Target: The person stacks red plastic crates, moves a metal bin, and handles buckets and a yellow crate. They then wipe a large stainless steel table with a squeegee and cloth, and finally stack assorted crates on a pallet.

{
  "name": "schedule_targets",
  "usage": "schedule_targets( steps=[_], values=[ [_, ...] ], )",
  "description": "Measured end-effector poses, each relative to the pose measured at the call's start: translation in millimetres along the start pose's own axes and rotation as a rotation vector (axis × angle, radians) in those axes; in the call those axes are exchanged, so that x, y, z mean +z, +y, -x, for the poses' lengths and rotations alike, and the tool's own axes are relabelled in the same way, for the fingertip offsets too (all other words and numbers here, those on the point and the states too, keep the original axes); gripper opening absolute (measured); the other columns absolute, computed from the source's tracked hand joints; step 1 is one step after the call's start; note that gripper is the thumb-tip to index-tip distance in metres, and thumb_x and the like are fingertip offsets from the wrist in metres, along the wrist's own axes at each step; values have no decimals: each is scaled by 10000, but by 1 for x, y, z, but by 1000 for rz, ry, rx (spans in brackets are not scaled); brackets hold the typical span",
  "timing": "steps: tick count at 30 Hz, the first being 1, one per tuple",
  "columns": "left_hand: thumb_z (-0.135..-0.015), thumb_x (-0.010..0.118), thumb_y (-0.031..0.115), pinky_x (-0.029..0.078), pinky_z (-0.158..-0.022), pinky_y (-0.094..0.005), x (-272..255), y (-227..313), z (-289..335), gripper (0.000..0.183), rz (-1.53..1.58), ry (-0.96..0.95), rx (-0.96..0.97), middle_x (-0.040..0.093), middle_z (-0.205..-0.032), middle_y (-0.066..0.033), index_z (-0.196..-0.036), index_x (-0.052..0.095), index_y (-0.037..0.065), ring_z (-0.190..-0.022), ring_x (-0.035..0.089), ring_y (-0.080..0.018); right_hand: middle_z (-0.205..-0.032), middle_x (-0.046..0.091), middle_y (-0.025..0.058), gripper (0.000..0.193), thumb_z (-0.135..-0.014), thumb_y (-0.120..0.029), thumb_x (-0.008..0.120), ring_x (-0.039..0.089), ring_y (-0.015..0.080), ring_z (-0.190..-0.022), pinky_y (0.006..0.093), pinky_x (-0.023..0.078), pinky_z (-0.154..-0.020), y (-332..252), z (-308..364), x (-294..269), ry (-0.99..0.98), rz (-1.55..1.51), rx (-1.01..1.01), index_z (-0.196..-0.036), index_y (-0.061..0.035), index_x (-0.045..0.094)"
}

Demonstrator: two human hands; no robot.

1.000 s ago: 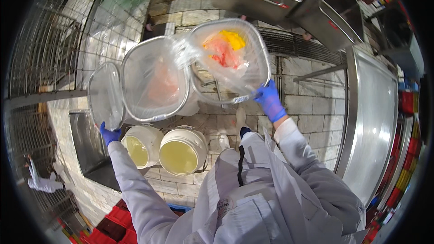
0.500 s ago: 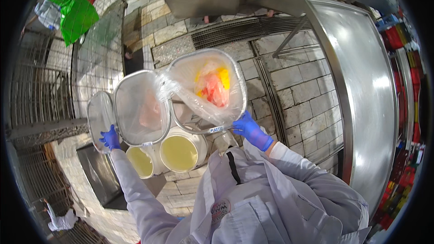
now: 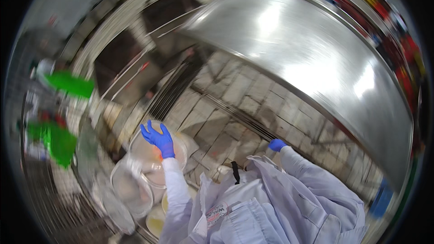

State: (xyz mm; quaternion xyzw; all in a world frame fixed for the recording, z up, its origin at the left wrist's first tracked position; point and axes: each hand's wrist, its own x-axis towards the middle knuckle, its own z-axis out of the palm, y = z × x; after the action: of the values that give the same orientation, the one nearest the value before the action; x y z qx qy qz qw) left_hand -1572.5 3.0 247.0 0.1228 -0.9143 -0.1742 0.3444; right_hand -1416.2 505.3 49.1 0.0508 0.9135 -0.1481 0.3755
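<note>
Plastic-lined bag holders (image 3: 129, 185) with round-cornered rims are standing together at lower left, beside the person's left sleeve. Over the foremost one, the blue-gloved left hand (image 3: 159, 139) is spreading its fingers and gripping nothing; whether it is touching the holder, I cannot tell. The blue-gloved right hand (image 3: 276, 144) is hanging well apart, above the tiled floor (image 3: 235, 104) and in front of the body; its fingers are pointing away, so I cannot tell whether they are curled. Yellowish liquid (image 3: 156, 225) is showing in a bucket just beside the holders. A shiny steel table (image 3: 312, 58) is filling the upper right, and two steel bins are standing at upper left, blurred.
</note>
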Motion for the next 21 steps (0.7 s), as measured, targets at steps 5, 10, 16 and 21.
schedule_targets(
  steps=[5,10,16,21],
  values=[
    [-867,555,235,443,-789,-375,177,52,96,385,433,-1181,12,603,-1065,-90,-1190,507,31,-867,569,-222,-970,634,215,351,-789,-313,496,596,385,-924,436,459,-835,140,89,-15,424,-662,360,-926,-30,653],
    [-875,521,324,436,-553,-312,243,127,198,368,192,-1963,-401,620,-945,-70,-1141,540,71,-684,589,-217,-936,630,225,350,-795,-305,478,597,385,-884,422,467,-794,201,186,69,824,-906,755,-909,-21,647],
    [-884,490,335,453,-577,-347,294,213,234,361,-348,-2173,-68,629,-910,-104,-1102,568,58,-724,606,-238,-1105,596,216,478,-811,-419,465,566,348,-1033,415,430,-903,127,256,242,474,-1153,1149,-1015,-28,648],
    [-890,461,392,478,-671,-381,364,309,254,416,-279,-2197,1198,657,-758,-125,-940,664,32,-757,625,-240,-986,640,198,453,-818,-400,485,647,304,-777,388,509,-715,6,273,334,320,-1861,1402,-924,11,643]
  ],
)
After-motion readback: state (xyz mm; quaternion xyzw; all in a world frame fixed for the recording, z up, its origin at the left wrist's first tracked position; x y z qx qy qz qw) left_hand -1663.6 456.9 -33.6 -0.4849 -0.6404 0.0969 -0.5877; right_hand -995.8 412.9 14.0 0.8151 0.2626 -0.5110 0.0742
